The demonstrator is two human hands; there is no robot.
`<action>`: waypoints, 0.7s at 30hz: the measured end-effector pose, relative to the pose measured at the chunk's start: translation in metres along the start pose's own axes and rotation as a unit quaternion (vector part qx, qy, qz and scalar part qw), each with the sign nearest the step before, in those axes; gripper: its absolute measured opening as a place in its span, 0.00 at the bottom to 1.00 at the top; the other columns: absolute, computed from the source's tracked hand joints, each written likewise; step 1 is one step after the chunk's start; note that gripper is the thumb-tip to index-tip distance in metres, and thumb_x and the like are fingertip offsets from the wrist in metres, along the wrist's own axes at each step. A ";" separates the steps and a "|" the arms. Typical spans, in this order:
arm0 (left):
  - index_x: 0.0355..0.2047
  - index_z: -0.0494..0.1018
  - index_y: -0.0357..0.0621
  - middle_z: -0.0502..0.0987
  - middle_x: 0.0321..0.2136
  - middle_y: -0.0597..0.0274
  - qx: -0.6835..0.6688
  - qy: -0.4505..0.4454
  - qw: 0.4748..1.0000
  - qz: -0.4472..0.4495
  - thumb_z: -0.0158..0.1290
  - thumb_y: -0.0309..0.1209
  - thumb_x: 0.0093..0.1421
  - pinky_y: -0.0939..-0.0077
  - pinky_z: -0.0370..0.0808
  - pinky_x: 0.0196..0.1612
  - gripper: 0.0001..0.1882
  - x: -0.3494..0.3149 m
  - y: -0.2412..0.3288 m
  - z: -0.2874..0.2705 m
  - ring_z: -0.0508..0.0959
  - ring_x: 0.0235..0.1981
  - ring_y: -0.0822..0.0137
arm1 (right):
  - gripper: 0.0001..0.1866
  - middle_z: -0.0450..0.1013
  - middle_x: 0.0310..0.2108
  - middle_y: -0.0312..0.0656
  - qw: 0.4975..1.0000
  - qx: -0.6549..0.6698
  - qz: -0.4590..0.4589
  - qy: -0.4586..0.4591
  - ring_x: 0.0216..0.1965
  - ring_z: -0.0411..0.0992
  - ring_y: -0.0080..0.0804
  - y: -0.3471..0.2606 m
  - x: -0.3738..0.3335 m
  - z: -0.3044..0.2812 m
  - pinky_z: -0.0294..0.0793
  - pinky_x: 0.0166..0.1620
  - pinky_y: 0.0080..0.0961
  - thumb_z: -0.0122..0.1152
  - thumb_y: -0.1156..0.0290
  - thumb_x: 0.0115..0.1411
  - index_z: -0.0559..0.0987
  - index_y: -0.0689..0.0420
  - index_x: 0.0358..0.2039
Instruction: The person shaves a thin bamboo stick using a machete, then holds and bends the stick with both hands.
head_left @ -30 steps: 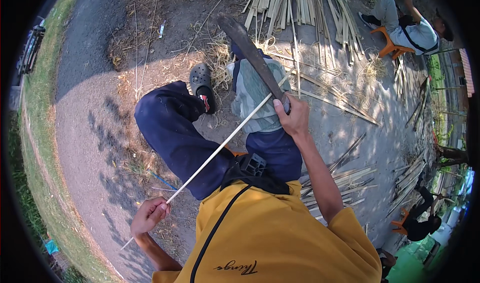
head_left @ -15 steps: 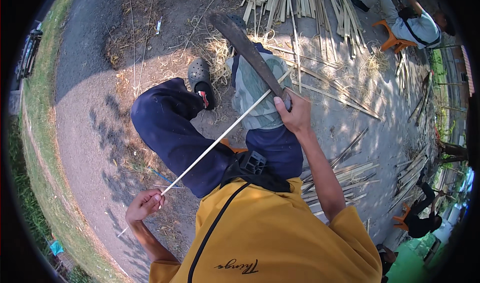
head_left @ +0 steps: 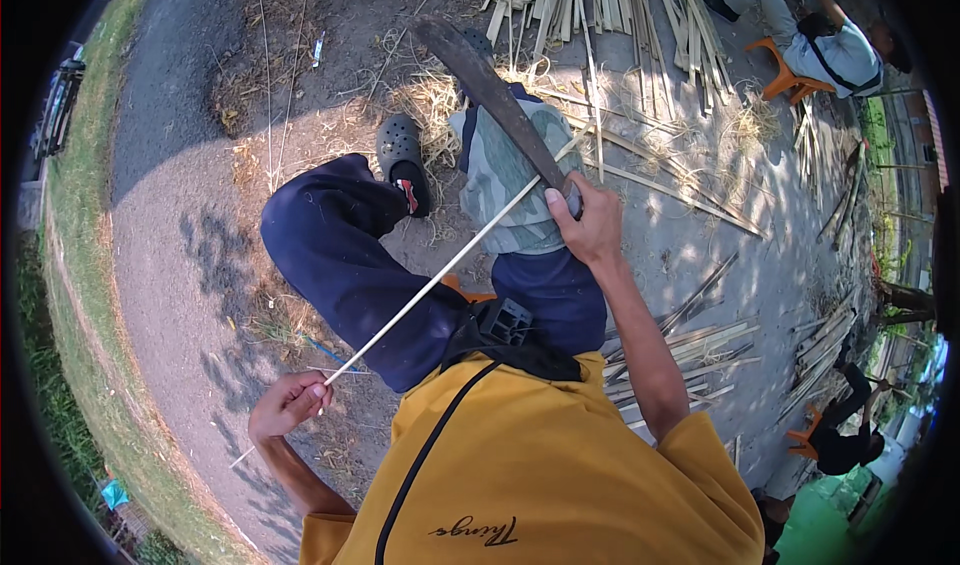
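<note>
Item one, concealed or unclear: I cannot see the knife handle, which is buried inside the right hand (head_left: pixel 590 227); the far tip of the bamboo strip (head_left: pixel 440 277) disappears under the blade near the patterned cloth (head_left: pixel 505 180) on the right knee, and its near end runs thin and pale past the left hand (head_left: pixel 288 405) toward the ground, hard to follow. My view of the lap is blocked by the yellow shirt (head_left: pixel 560 465) and a black strap bag (head_left: pixel 505 325). Item two, counts: one long dark knife (head_left: pixel 490 90), blade pointing up and away; one slender bamboo strip, stretched diagonally across the dark blue trousers (head_left: pixel 350 265); one black clog (head_left: pixel 402 160) visible, the other foot hidden. Right hand: fingers wrapped fully closed around the knife grip, thumb on top, blade resting on the strip over the cloth. Left hand: curled shut, pinching the strip near its lower end. Surroundings: one large heap of split bamboo slats (head_left: pixel 600 5) ahead, more bundles scattered right; two seated people, each on an orange stool, one upper right (head_left: pixel 820 50), one lower right (head_left: pixel 845 435), partly cut off by the rim.
</note>
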State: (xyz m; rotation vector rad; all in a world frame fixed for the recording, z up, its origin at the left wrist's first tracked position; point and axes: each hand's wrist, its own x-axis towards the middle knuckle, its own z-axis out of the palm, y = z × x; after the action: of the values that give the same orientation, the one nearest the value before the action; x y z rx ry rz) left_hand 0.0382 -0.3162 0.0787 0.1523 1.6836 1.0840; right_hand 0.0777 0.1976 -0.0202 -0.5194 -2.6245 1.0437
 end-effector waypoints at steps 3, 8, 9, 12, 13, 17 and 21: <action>0.32 0.76 0.39 0.67 0.19 0.74 -0.069 0.014 0.995 -0.068 0.51 0.35 0.77 0.82 0.56 0.24 0.16 -0.023 -0.022 -0.023 0.61 0.20 0.82 | 0.26 0.69 0.13 0.49 1.000 0.005 -0.004 -0.005 0.18 0.73 0.53 0.007 -0.002 -0.001 0.69 0.27 0.43 0.64 0.45 0.63 0.80 0.60 0.29; 0.33 0.77 0.39 0.68 0.21 0.73 -0.050 0.021 0.996 -0.065 0.51 0.36 0.76 0.82 0.57 0.25 0.16 -0.032 -0.016 -0.020 0.62 0.22 0.82 | 0.26 0.69 0.14 0.50 0.999 0.027 0.030 0.011 0.19 0.73 0.53 0.004 0.001 0.000 0.68 0.27 0.44 0.64 0.46 0.63 0.81 0.61 0.31; 0.33 0.77 0.39 0.68 0.22 0.73 -0.044 0.021 0.997 -0.054 0.51 0.36 0.76 0.82 0.57 0.25 0.16 -0.030 -0.013 -0.018 0.61 0.22 0.82 | 0.25 0.69 0.14 0.50 0.999 0.030 0.042 0.003 0.19 0.73 0.52 0.006 0.002 0.000 0.68 0.27 0.44 0.64 0.47 0.64 0.82 0.62 0.32; 0.33 0.77 0.39 0.68 0.22 0.74 -0.043 0.024 0.997 -0.064 0.51 0.36 0.76 0.82 0.56 0.24 0.16 -0.033 -0.016 -0.020 0.61 0.21 0.82 | 0.25 0.65 0.15 0.50 0.999 0.031 0.018 -0.006 0.16 0.67 0.44 0.009 -0.001 -0.002 0.65 0.26 0.39 0.64 0.51 0.64 0.81 0.65 0.36; 0.33 0.77 0.39 0.68 0.22 0.74 -0.042 0.024 0.997 -0.064 0.51 0.36 0.76 0.82 0.56 0.24 0.16 -0.036 -0.020 -0.024 0.61 0.21 0.82 | 0.25 0.65 0.15 0.50 0.999 0.032 0.018 -0.005 0.16 0.67 0.44 0.010 -0.002 -0.001 0.65 0.26 0.39 0.64 0.51 0.64 0.81 0.65 0.36; 0.32 0.77 0.40 0.66 0.19 0.75 -0.077 0.033 0.992 -0.092 0.53 0.38 0.75 0.81 0.54 0.23 0.16 -0.066 -0.046 -0.044 0.60 0.20 0.82 | 0.25 0.67 0.15 0.50 0.999 0.044 0.012 0.026 0.17 0.69 0.46 0.007 -0.003 -0.001 0.66 0.26 0.39 0.63 0.50 0.64 0.81 0.64 0.34; 0.32 0.77 0.39 0.63 0.16 0.75 -0.096 0.098 0.988 -0.073 0.56 0.41 0.73 0.79 0.51 0.20 0.18 -0.109 -0.067 -0.054 0.57 0.16 0.82 | 0.26 0.67 0.14 0.49 0.997 0.055 0.055 0.013 0.17 0.70 0.42 0.022 -0.002 0.002 0.66 0.26 0.37 0.63 0.48 0.66 0.80 0.64 0.33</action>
State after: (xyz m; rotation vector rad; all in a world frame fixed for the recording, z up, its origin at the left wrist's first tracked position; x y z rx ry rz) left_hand 0.0661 -0.4488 0.1081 -0.2046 1.7223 1.1719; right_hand 0.0836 0.2103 -0.0373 -0.6546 -2.5238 1.1997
